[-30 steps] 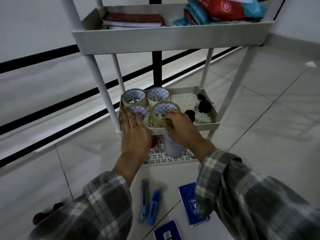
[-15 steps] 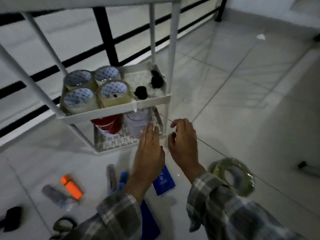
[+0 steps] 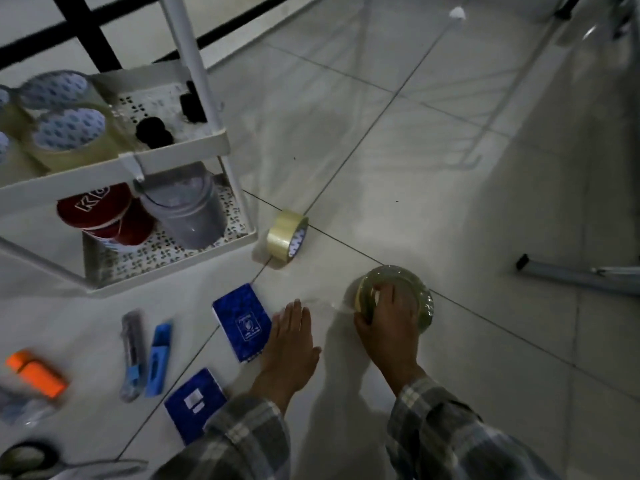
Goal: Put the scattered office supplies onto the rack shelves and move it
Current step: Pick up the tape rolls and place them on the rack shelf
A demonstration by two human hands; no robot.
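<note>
White rack (image 3: 173, 157) at 10 o'clock on floor (image 3: 450, 168); wide tape roll (image 3: 420, 299) at 5 o'clock lies flat, core axis up; right hand (image 3: 388, 320) on it, fingers curled over its rim, clamped; left hand (image 3: 289, 344) flat, fingers straight, together, holding nothing, just beside blue notebook (image 3: 242, 322); small roll (image 3: 285, 239) on edge by rack corner, core facing 4 o'clock.
</note>
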